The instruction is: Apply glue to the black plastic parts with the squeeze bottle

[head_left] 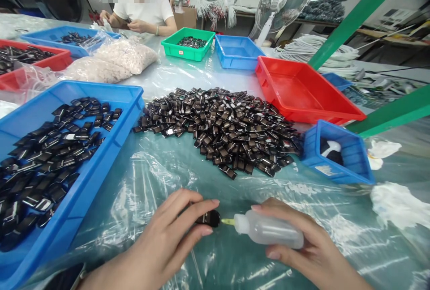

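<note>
At the desk's (pixel 161 178) near edge, the left hand (pixel 164 240) is pinching a small black part (pixel 208 218), thumb and fingers closed narrowly on it. The right hand (pixel 302 249) is gripping a bottle (pixel 268 232), fingers wrapped around it, with its yellow nozzle (pixel 227 222) touching the part's end. A pile (pixel 221 124) of similar parts is lying mid-desk, between a blue tray (pixel 110 147) at the left edge and a bin (pixel 349 164) on the right.

left hand (pixel 168 236): we pinch small black part (pixel 208 218)
right hand (pixel 302 249): we grip squeeze bottle (pixel 268 232), nozzle touching part
pile of black parts (pixel 221 124): just beyond our hands
blue tray (pixel 101 155): left, holds parts
</note>
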The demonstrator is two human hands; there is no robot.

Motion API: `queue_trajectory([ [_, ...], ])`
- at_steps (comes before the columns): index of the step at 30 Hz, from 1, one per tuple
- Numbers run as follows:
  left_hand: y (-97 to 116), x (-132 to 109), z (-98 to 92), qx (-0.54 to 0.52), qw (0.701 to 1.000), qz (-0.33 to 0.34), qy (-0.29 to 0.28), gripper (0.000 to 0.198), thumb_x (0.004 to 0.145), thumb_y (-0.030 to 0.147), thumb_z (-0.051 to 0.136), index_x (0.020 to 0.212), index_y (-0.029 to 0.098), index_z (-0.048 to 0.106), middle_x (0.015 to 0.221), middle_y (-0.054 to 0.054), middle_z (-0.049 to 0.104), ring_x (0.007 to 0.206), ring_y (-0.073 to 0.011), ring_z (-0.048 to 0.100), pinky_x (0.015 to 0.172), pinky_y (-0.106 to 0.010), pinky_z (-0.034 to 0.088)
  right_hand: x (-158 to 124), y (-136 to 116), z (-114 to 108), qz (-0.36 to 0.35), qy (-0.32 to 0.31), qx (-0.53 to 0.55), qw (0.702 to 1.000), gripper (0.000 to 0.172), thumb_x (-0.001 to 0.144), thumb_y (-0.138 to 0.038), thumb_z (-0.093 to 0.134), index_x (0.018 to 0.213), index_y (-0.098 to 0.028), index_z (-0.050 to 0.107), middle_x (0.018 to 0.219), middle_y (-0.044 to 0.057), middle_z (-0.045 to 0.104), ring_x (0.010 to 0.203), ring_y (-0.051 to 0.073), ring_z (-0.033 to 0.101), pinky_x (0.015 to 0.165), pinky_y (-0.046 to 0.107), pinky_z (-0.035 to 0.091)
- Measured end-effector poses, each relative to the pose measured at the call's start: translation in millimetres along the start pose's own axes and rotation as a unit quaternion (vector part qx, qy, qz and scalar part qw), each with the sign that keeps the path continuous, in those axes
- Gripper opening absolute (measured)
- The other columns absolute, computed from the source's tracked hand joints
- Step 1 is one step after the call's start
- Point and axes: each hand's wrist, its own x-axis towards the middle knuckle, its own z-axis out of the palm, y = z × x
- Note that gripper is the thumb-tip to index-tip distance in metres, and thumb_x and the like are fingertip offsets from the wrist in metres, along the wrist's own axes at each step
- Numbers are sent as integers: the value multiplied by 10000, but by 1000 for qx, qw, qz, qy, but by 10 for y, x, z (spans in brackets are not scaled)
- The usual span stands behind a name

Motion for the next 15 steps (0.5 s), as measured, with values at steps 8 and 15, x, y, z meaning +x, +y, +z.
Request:
queue_trajectory([
  [8,13,88,-44,-65,975,-168,128,295,1051,329,343,1229,300,576,968,-31,652,912,-212,633,766,-324,541,167,92,-83,-85,87,-112,986,342,842,-392,666,1175,-318,647,1200,22,705,1054,196,690,812,249,588],
  [15,-2,76,17,-66,982,-162,70,272,1043,336,364,1258,329,530,1116,-22,659,1035,-214,656,827,-329,574,296,192,-36,-79,120,-144,979,314,873,-422,631,1125,-240,583,1145,83,690,1069,252,659,897,405,558],
])
